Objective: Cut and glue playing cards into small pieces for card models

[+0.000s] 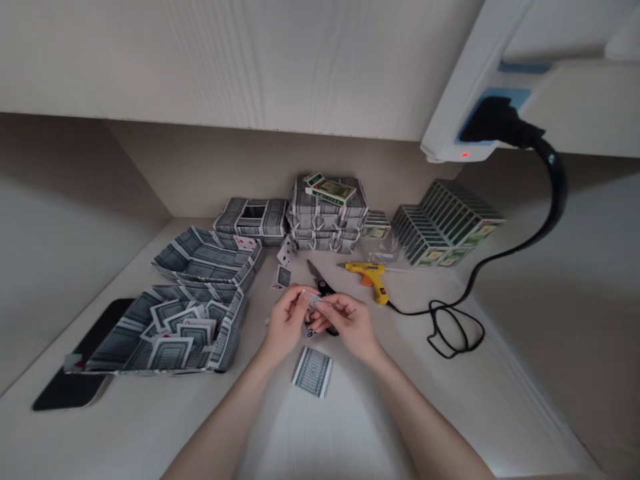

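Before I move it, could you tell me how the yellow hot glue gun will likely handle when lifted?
The hot glue gun looks plastic, so probably light for its size. It lies flat, so rolling seems unlikely. Its black cord will likely drag and tug.

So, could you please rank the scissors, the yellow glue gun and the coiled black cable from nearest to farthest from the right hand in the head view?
From the right hand:
1. Black-handled scissors, just ahead, partly under the hands.
2. Yellow glue gun, ahead and rightward.
3. Coiled black cable, farthest, off to the right.
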`<state>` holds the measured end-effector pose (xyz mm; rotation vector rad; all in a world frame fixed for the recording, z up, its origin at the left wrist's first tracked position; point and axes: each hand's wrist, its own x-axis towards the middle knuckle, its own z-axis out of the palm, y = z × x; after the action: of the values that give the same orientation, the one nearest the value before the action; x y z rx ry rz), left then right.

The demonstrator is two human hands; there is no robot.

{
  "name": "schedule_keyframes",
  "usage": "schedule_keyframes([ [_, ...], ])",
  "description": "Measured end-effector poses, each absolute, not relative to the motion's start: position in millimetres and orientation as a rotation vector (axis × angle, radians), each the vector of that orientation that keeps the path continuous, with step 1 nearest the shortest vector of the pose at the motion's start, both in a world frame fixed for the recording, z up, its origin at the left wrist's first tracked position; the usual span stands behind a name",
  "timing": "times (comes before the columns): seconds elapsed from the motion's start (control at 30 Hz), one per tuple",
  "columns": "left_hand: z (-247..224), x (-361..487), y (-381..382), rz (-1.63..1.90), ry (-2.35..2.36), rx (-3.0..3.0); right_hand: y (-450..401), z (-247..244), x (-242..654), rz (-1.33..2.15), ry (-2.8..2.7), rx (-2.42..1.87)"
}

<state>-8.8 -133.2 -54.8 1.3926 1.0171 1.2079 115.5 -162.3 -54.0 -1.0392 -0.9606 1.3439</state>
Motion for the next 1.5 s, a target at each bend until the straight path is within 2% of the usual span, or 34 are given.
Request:
schedule_keyframes([
  [0.43, -62, 0, -129, 1.07, 0.962, 0.913, -158, -62, 115, 1.326, -0.956, -1.037],
  [0.83, -56, -3, -132, 1.175, 1.069, 1.257, -159, -60, 116, 1.356, -0.93, -1.032],
  [1.0, -55, -5, -132, 1.117, 1.063, 1.32, -158, -63, 116, 1.357, -0.922, -1.025],
  [1.27, -63, -9, -126, 1.025, 1.074, 1.465, -157, -61, 123, 1.646, -1.04, -1.028],
  [1.5, -73, -12, -124, 0.97, 1.094, 1.638, -156, -67, 122, 1.669, -1.073, -1.08],
])
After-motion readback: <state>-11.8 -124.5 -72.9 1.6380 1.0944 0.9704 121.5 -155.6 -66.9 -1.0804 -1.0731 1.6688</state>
